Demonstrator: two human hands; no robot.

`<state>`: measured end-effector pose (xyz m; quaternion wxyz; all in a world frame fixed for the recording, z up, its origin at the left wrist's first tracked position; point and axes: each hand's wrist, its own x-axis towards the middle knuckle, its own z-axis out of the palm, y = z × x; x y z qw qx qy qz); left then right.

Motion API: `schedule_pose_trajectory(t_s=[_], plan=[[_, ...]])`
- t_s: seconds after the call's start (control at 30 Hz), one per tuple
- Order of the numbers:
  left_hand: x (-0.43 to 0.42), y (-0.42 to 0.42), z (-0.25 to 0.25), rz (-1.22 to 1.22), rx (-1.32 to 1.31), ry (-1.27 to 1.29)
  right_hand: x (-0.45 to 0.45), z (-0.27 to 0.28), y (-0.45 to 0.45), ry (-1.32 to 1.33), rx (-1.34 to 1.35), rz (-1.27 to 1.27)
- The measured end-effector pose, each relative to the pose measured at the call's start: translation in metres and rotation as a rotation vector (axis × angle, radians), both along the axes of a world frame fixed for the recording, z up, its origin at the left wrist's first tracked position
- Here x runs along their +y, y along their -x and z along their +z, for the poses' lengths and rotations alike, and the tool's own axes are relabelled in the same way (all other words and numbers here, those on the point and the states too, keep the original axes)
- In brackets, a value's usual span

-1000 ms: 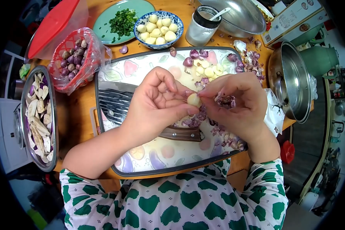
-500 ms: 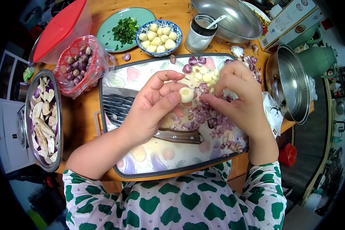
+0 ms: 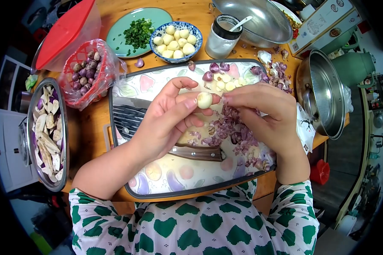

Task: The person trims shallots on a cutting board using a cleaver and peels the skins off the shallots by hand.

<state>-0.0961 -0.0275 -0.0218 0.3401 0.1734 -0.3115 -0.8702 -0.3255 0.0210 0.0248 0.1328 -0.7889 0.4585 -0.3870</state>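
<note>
My left hand (image 3: 166, 114) pinches a peeled garlic clove (image 3: 204, 100), pale and round, between thumb and fingers above the cutting board (image 3: 157, 180). Close on its right, my right hand (image 3: 264, 108) has its thumb and fingers pressed together; whatever they hold is too small to make out. Beneath both hands, purple garlic skins (image 3: 242, 136) are scattered over the board. A few peeled cloves (image 3: 230, 86) and purple unpeeled cloves (image 3: 214, 67) lie near its far edge. Partly behind my left hand, a cleaver with a wooden handle (image 3: 195, 152) rests on the board.
Beyond the board stand a blue-patterned bowl (image 3: 176, 58) of peeled garlic, a green plate (image 3: 117, 42) with chopped greens and a jar (image 3: 222, 40) with a spoon. Left are a red basket (image 3: 74, 100) of purple bulbs and a metal bowl (image 3: 64, 123) of eggplant pieces. Steel colanders (image 3: 321, 91) stand right.
My right hand has swung lower and turned, its fingertips now close beside the clove. My left hand has shifted the clove slightly up and left, turning it.
</note>
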Motion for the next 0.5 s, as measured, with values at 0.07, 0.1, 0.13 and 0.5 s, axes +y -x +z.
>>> schedule_pose_trajectory(t_s=[0.07, 0.1, 0.13, 0.5], plan=[[-0.001, 0.001, -0.002, 0.014, -0.006, -0.012, 0.0, 0.0, -0.005, -0.01, -0.008, -0.065], [-0.001, 0.001, -0.003, 0.016, -0.022, -0.015, -0.002, -0.001, -0.007, 0.039, -0.04, -0.038], [0.0, 0.002, -0.004, 0.017, -0.038, -0.018, -0.005, -0.003, -0.009, 0.086, -0.071, -0.011], [0.0, -0.002, -0.013, 0.058, -0.023, 0.164, -0.008, -0.019, -0.017, -0.341, -0.604, 0.209]])
